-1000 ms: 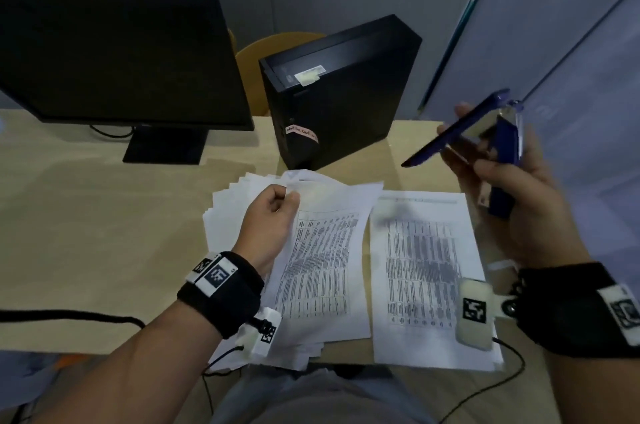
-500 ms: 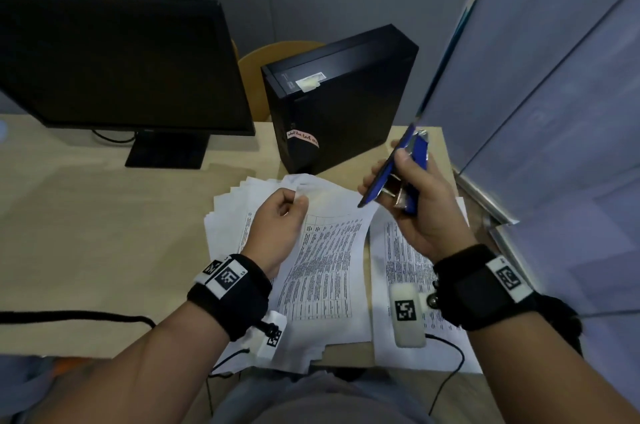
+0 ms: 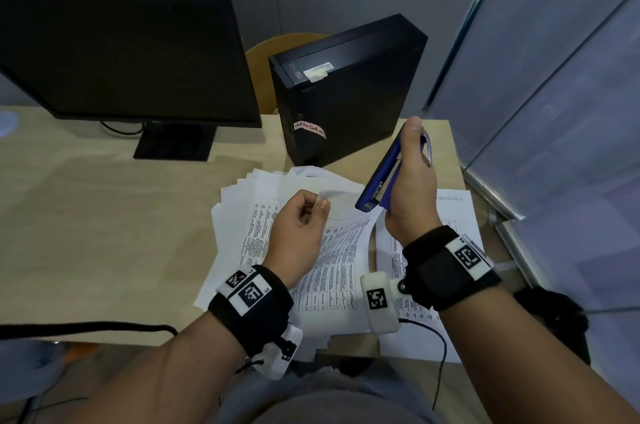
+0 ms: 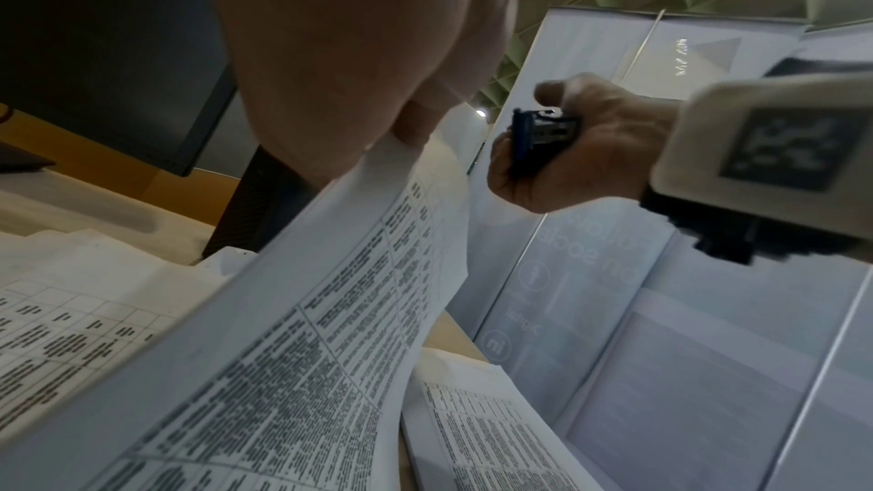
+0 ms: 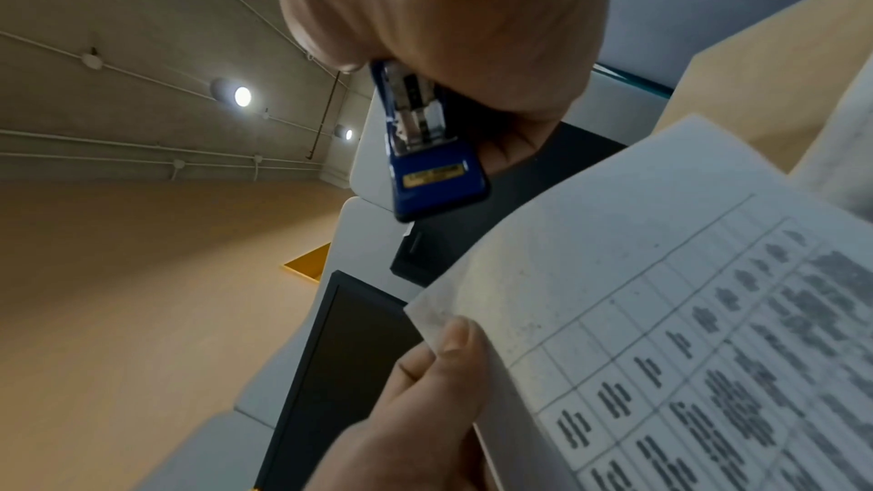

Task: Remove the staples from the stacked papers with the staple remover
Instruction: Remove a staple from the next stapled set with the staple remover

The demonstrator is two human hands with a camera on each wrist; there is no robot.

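Note:
My left hand pinches the top corner of a printed set of papers and lifts it off the fanned stack. The lifted sheet bends up under my left fingers, and the thumb presses its corner. My right hand grips a blue staple remover that looks like a stapler, tilted with its lower end just right of the pinched corner. The same tool shows end-on in the left wrist view. No staple is visible.
A second printed set lies flat on the wooden desk under my right wrist. A black computer tower stands just behind the papers, a black monitor at the back left. Grey partition panels close off the right side.
My right hand brought the blue tool from high at the right down and left to the lifted corner. The left hand kept its pinch and raised the corner slightly.

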